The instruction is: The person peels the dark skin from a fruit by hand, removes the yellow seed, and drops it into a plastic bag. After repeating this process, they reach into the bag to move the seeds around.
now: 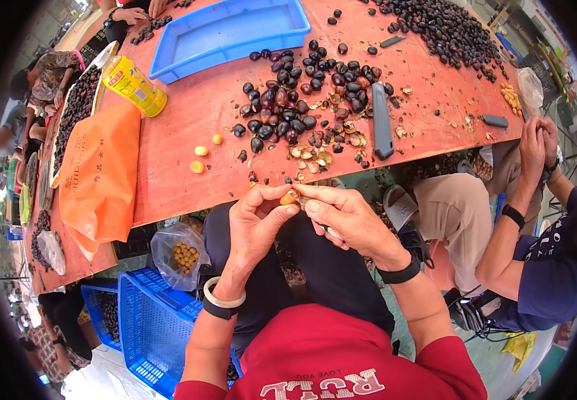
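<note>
Just off the near edge of the red table (188, 160), my left hand (259, 217) pinches a small brownish-yellow nut (288, 198) between thumb and fingers. My right hand (352, 220) meets it at the nut, its fingertips pressed close; something pale shows under its curled fingers, too small to identify. Beyond my hands lies a pile of dark, shiny nuts (282, 107), with broken shells (312, 159) at its near side. A few peeled yellow nuts (197, 167) sit to the left. A grey-handled tool (382, 123) lies right of the pile.
A blue tray (228, 39), a yellow bottle (134, 87) and an orange bag (98, 177) are on the table. A larger dark heap (442, 30) lies at the back right. Blue baskets (152, 327) and a bag of yellow nuts (183, 257) are below left. A co-worker (535, 260) sits at right.
</note>
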{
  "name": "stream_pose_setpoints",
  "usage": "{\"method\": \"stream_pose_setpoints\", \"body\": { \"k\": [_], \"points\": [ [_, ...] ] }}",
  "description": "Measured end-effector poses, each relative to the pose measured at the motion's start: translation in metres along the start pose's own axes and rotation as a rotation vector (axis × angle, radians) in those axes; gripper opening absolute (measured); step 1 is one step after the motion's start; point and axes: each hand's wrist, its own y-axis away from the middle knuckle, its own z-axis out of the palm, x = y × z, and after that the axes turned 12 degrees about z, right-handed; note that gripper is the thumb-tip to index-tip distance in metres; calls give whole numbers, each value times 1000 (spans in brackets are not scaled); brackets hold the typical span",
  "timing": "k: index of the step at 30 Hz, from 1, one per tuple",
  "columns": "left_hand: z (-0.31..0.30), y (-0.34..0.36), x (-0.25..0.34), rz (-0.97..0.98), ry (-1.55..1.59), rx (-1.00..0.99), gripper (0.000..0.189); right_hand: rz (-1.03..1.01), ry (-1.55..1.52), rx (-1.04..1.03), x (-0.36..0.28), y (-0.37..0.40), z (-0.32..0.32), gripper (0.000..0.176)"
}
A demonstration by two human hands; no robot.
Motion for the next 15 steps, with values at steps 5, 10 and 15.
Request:
{"method": "stream_pose_setpoints", "body": {
  "k": [5,10,15],
  "points": [
    [1,4,-3,108,-58,40,25,-30,-33,4,3,-5,6,41],
    [3,2,-11,208,-115,115,25,1,-116,-6,2,-12,11,42],
    [4,0,-16,318,-238,205,23,-26,-289,-13,4,-20,21,44]
  ]
}}
